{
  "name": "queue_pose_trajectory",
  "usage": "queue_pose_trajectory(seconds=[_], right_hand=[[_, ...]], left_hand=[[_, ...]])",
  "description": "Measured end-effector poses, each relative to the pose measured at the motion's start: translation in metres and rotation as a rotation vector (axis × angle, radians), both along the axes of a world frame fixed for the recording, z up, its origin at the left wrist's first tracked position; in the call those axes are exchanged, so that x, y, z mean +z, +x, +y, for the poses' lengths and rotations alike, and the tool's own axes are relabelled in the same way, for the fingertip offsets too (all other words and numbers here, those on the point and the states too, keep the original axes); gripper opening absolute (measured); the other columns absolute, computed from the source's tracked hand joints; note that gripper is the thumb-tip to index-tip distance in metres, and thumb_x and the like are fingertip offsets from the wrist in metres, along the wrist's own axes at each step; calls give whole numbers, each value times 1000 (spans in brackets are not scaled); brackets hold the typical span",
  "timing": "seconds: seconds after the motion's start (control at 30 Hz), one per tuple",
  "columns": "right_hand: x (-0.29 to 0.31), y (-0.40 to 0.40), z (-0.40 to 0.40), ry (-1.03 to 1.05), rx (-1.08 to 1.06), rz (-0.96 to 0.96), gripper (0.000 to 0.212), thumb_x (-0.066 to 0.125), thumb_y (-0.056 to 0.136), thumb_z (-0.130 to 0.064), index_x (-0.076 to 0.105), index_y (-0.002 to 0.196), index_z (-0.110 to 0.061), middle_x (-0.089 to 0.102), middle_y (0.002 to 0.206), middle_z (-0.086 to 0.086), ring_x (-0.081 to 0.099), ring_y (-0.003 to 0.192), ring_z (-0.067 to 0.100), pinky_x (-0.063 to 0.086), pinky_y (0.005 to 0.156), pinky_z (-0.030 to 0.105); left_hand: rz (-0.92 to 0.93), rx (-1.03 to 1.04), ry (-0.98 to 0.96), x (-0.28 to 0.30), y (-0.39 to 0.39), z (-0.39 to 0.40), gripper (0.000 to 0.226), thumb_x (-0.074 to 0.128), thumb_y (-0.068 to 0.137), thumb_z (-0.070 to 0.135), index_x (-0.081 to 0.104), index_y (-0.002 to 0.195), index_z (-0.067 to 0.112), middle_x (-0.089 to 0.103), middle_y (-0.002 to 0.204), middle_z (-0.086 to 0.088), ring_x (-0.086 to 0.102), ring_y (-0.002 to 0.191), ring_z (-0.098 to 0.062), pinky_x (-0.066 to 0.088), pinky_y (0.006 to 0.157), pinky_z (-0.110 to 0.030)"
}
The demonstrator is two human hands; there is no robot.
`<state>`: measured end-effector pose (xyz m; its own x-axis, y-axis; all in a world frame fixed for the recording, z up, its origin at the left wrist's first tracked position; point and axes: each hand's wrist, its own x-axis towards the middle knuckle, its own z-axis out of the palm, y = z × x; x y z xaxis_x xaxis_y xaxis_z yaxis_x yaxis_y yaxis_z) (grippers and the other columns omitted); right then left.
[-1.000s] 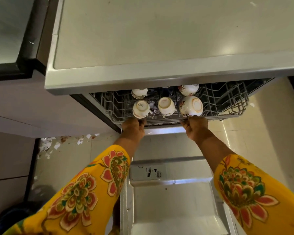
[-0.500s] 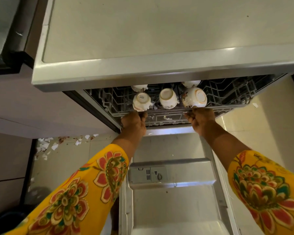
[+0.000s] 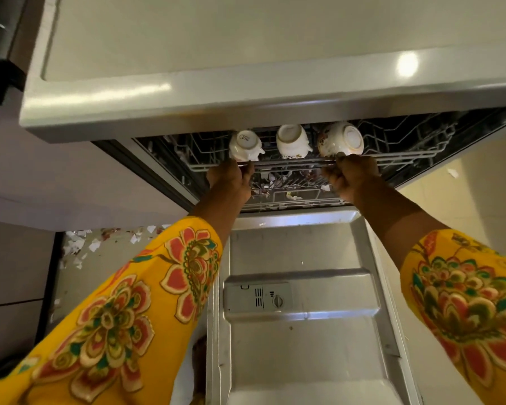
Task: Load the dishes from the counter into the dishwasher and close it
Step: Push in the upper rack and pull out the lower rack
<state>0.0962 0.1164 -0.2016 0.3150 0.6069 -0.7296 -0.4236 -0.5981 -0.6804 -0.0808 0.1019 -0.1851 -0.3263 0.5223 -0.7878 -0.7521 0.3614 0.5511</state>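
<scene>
The upper rack (image 3: 398,159) of the dishwasher is a grid of thin grey coated wire, drawn only partly out from under the smooth, glossy pale counter (image 3: 246,92). Three glazed white cups sit upside down in a row along its front edge: the left cup (image 3: 244,144) shows a small dark maker's stamp on its base, too small to read; the middle cup (image 3: 292,141) has a plain round foot and a gold-toned pattern near its rim; the right cup (image 3: 341,140), the roundest, carries a floral print and a gold band. The left hand (image 3: 230,179) has its fingers curled around the rack's front wire just below the left cup, and the right hand (image 3: 352,176) grips the same wire just beneath the right cup. Both sleeves are yellow cloth with large red and green flowers. Below, a lower rack (image 3: 292,194) holds pale pieces too blurred to tell. The brushed-steel door (image 3: 304,346) lies open and flat, with a grey plastic detergent box (image 3: 257,298) and its round knob. Torn white scraps (image 3: 79,247) litter the tiled floor at left.
</scene>
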Motion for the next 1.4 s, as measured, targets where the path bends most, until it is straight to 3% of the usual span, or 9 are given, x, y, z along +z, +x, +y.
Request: queue_pose_trajectory(seconds=[0.23,0.37,0.43,0.53,0.63,0.73,0.93,1.27,1.4], right_hand=[[-7,-2,-26,68,78,-30,25,48,98,-29,57,107,-7,62,83,5,60,77,14,54,71,25],[-25,-1,-49,49,173,-74,31,47,98,-36,60,108,-10,56,79,2,49,69,13,42,63,23],[-37,-1,-59,28,256,-100,31,47,97,-39,61,98,-12,50,72,1,44,63,11,37,59,24],[-56,-4,-68,13,354,-137,29,48,97,-39,56,83,-15,54,74,5,48,62,15,40,59,26],[-81,-5,-71,-40,418,-219,37,52,94,-42,63,98,-6,63,90,12,56,84,29,51,80,42],[-110,-5,-69,-46,565,-362,44,54,91,-49,65,108,-10,66,110,10,58,103,29,46,87,39],[-148,-4,-59,36,995,-743,61,53,95,-33,29,147,-12,31,153,10,30,140,27,28,110,31],[-197,-10,-16,179,1270,-970,73,57,87,-14,20,150,-11,18,158,7,17,145,25,19,116,31],[-202,-10,-1,194,1424,-1107,71,55,90,-18,18,150,-7,14,158,11,8,147,25,8,118,30]], left_hand=[[65,-84,59,-8,-5,-14,30,53,95,10,51,124,4,62,105,-14,62,97,-25,54,83,-31],[128,-202,32,-28,-8,-34,9,53,95,14,59,91,9,61,79,-5,59,69,-12,51,64,-21],[157,-276,-1,-45,-8,-48,13,51,95,15,61,101,10,64,89,-4,61,77,-13,48,60,-20],[204,-351,-76,-74,-7,-61,26,50,95,19,59,118,10,63,115,-4,60,104,-19,47,67,-25],[259,-453,-110,-98,-7,-63,23,49,96,22,60,114,12,61,118,-5,56,101,-18,45,71,-28],[360,-624,-105,-126,-4,-59,18,50,96,19,60,110,16,59,114,-2,54,101,-18,43,77,-31],[694,-1106,41,-178,22,-40,37,43,98,14,47,135,10,45,142,-13,43,129,-31,36,103,-35],[1176,-1568,204,-224,39,2,65,43,93,6,13,151,8,16,157,-12,17,144,-25,16,118,-34],[1272,-1552,185,-228,43,11,64,47,95,15,16,151,10,18,157,-11,19,144,-26,19,114,-31]])
